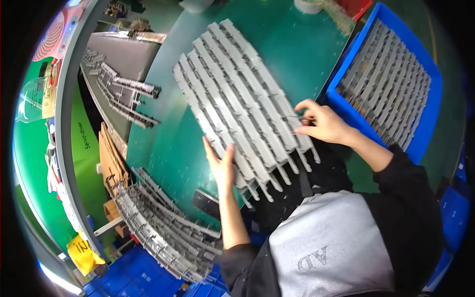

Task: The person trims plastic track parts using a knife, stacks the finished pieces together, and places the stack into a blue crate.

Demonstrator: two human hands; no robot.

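Observation:
Several long light-grey plastic strips lie side by side in a slanted row on the green table, their thin ends reaching over the near edge. At the left side of the row is my left hand, thumb and fingers apart, with the thumb at the outermost strip. My right hand is at the row's right edge, fingers pinched around a thin dark tool whose tip points at the strips. Most of that tool is hidden by the fingers, so I cannot tell its kind.
A blue crate full of similar grey strips stands at the right. To the left, a conveyor belt carries loose grey parts. More grey strips are piled at lower left, near a dark phone on the table edge.

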